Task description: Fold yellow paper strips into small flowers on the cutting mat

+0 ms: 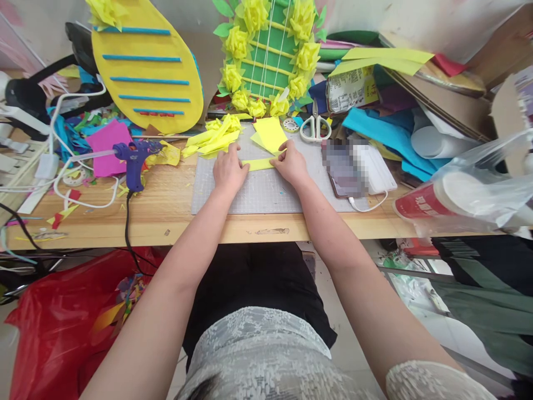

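Note:
A narrow yellow paper strip stretches between my hands, low over the grey cutting mat. My left hand pinches its left end, and my right hand has fingers closed on the right end. Just beyond the strip lie yellow paper sheets, their near edge by my right fingertips. A heap of folded yellow paper pieces rests past my left hand. White-handled scissors and a small tape roll lie farther back to the right.
On the left, a purple glue gun trails its cord over the table edge. A phone and a bagged paper cup are at right. Behind stand a yellow board with blue strips and a green, flower-edged board.

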`<state>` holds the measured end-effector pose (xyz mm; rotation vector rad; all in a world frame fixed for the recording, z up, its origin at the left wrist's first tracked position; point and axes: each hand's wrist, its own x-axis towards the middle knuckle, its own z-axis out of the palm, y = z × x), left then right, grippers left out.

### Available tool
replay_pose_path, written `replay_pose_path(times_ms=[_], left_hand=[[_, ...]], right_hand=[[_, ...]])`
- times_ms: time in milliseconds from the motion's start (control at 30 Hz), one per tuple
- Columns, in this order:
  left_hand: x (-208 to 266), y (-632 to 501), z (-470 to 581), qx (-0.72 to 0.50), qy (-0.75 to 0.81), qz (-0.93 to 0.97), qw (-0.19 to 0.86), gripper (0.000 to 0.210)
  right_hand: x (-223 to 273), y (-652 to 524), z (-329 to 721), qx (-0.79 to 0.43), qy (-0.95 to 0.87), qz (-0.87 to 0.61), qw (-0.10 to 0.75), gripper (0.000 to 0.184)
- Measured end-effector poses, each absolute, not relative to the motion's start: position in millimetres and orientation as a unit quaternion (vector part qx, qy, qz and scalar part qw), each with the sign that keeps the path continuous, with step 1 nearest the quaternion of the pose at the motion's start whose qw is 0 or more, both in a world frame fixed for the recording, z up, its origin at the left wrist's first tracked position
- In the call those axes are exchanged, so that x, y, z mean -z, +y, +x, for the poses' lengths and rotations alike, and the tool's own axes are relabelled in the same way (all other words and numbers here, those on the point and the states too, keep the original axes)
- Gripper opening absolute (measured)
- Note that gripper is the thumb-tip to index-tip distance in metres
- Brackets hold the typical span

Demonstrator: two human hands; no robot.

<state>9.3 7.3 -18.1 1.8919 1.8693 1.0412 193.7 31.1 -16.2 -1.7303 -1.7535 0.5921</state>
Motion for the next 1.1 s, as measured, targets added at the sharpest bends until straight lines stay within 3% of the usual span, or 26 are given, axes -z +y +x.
replay_pose_path(times_ms=[133, 333, 533, 700, 967, 1100], left_hand=[[9, 3, 11, -0.316, 0.619, 0.706, 0.136, 0.008], [5, 1, 16, -0.286, 0.604, 0.733, 0.128, 0.009], [0, -5, 26, -0.256, 0.637, 0.72, 0.102, 0.013], [-4, -7, 30, -0.221, 0.661, 0.713, 0.079, 0.023], [-1, -6, 33, -0.216, 0.663, 0.715, 0.051, 0.019], [-1, -7, 32, -0.22, 0.662, 0.714, 0.06, 0.02]], right_hand=[[17, 30, 194, -0.212, -0.669, -0.645, 0.303, 0.029], [10, 25, 192, -0.189, -0.686, -0.645, 0.279, 0.03], [1, 17, 189, -0.15, -0.72, -0.643, 0.213, 0.018], [-3, 12, 184, -0.099, -0.73, -0.656, 0.161, 0.025], [-9, -1, 169, -0.043, -0.741, -0.66, 0.114, 0.04], [-12, -3, 170, -0.045, -0.752, -0.65, 0.105, 0.037]])
